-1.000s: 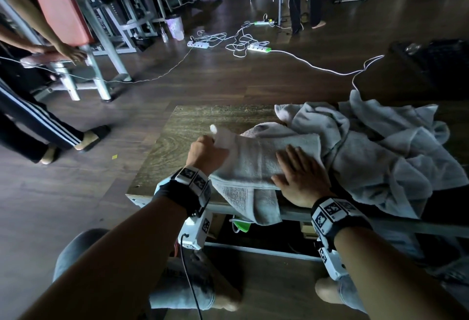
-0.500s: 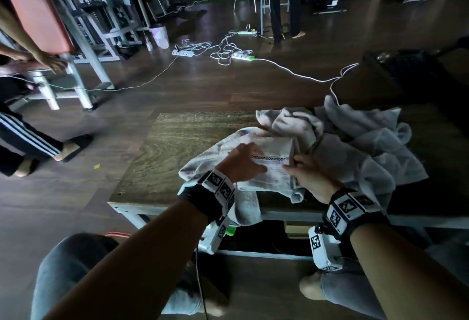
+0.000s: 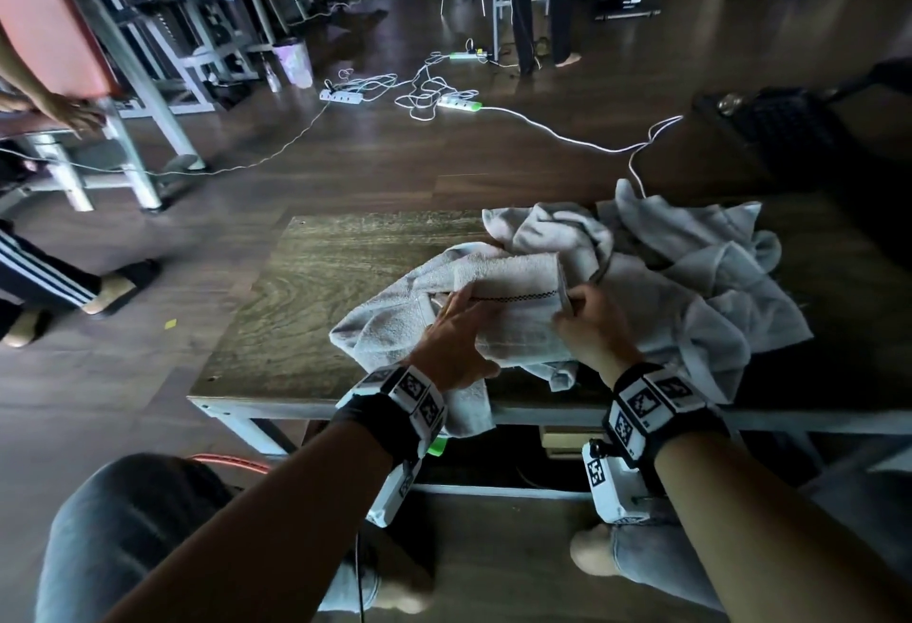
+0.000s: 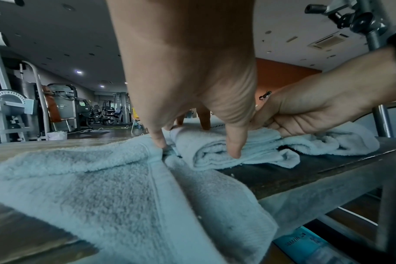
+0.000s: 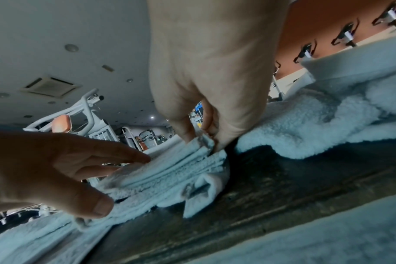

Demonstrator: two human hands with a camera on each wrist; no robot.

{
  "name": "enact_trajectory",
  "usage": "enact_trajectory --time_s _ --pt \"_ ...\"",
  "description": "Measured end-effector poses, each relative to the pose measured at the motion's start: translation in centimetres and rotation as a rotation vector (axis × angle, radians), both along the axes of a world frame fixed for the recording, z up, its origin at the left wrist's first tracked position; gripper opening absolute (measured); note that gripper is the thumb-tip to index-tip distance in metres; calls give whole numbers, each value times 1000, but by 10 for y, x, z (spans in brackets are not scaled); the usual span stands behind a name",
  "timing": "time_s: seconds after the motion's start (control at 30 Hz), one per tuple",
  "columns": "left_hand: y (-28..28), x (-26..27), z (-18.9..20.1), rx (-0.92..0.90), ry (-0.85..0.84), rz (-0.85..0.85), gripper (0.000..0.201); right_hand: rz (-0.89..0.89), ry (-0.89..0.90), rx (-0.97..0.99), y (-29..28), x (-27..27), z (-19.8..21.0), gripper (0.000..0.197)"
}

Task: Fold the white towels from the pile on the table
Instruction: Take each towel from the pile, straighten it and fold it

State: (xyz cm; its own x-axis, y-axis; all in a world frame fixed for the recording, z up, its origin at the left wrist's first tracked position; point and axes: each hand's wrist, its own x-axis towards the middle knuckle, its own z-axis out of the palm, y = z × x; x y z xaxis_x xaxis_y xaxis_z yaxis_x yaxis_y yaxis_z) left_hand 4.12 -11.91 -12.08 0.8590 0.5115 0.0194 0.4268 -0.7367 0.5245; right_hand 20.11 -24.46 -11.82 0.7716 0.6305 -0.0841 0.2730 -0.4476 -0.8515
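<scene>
A folded white towel (image 3: 513, 296) with a dark checked stripe lies on the wooden table (image 3: 316, 286), on top of another spread towel (image 3: 385, 326) that hangs over the front edge. My left hand (image 3: 459, 326) rests on the folded towel's left part with straight fingers; in the left wrist view its fingertips (image 4: 234, 151) touch the towel (image 4: 215, 148). My right hand (image 3: 585, 319) pinches the stacked layers at the right edge, seen close in the right wrist view (image 5: 203, 141). The loose pile of white towels (image 3: 701, 286) lies just right of both hands.
The table's left half is bare wood. White cables and power strips (image 3: 459, 103) lie on the floor beyond. Gym machines (image 3: 148, 54) and another person's striped leg (image 3: 44, 272) are at the left. A dark object (image 3: 779, 123) sits at the far right.
My left hand carried the towel's left end over to the right, making a fold, and now rests on it. My right hand went from pressing flat to pinching the right edge.
</scene>
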Motion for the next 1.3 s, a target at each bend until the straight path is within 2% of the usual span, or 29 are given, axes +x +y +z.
enact_trajectory --time_s 0.1,0.23,0.27,0.33,0.4,0.5,0.57,0.7,0.83,0.9,1.07,1.23,1.3 --pt "-1 0 -4 -4 -24 -9 82 -16 -52 -13 1 -2 0 18" --pt "-8 5 -3 -8 -182 0 58 -4 -126 -55 1 -6 2 22" --pt "-9 6 -1 -15 -173 19 60 5 -165 -66 0 -9 2 23" --pt "-10 8 2 -57 -60 96 71 30 -364 -107 -1 -14 3 31" --pt "-10 6 3 -3 46 147 72 81 -628 -137 0 -19 6 40" --pt "-19 7 -1 170 175 65 64 238 -795 -105 7 -22 5 51" --pt "-25 11 -11 272 237 12 61 317 -822 -97 16 -23 3 55" --pt "-31 15 -24 277 290 28 70 385 -817 -153 34 -22 -9 56" --pt "-26 9 -28 316 247 39 66 383 -811 -255 33 -17 -36 67" --pt "-22 7 -30 305 229 42 64 352 -830 -261 29 -15 -45 64" --pt "-16 4 -34 244 200 118 65 272 -775 -256 31 -13 -51 67" --pt "-15 6 -34 297 176 163 62 223 -764 -296 33 -15 -54 73" --pt "-15 8 -36 297 173 178 67 242 -747 -323 33 -14 -53 75"
